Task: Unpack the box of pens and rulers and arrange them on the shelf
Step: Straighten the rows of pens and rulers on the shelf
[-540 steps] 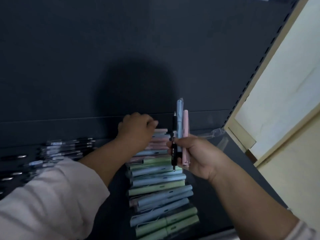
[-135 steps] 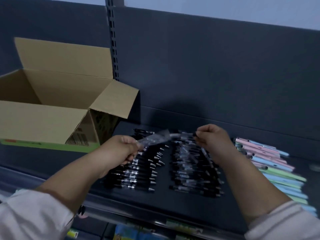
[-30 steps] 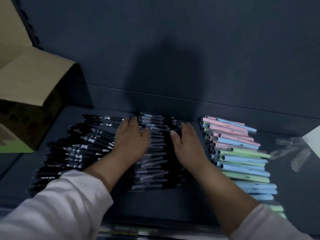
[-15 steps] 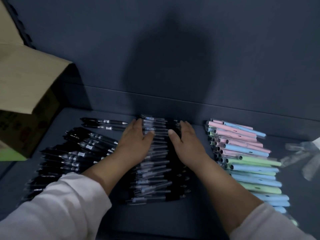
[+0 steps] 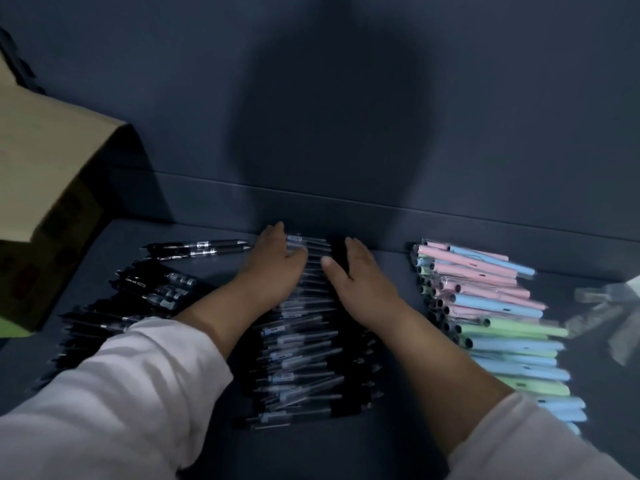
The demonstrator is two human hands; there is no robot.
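Note:
A row of clear-and-black pens (image 5: pixel 304 355) lies across the middle of the dark shelf (image 5: pixel 408 441). My left hand (image 5: pixel 273 268) and my right hand (image 5: pixel 360 282) rest flat on the far part of that row, fingers straight, one on each side of it. To the left lies a looser row of black pens (image 5: pixel 138 299), two of them apart at the back. On the right is a stack of pastel pink, blue and green pens (image 5: pixel 498 320).
The open cardboard box (image 5: pixel 45 188) stands at the shelf's left end. Crumpled clear wrappers (image 5: pixel 609 306) lie at the far right. The dark back panel (image 5: pixel 346 98) rises right behind the pens.
Both hands have slid a little toward the back of the middle row, staying flat on it. The view has dipped and moved closer.

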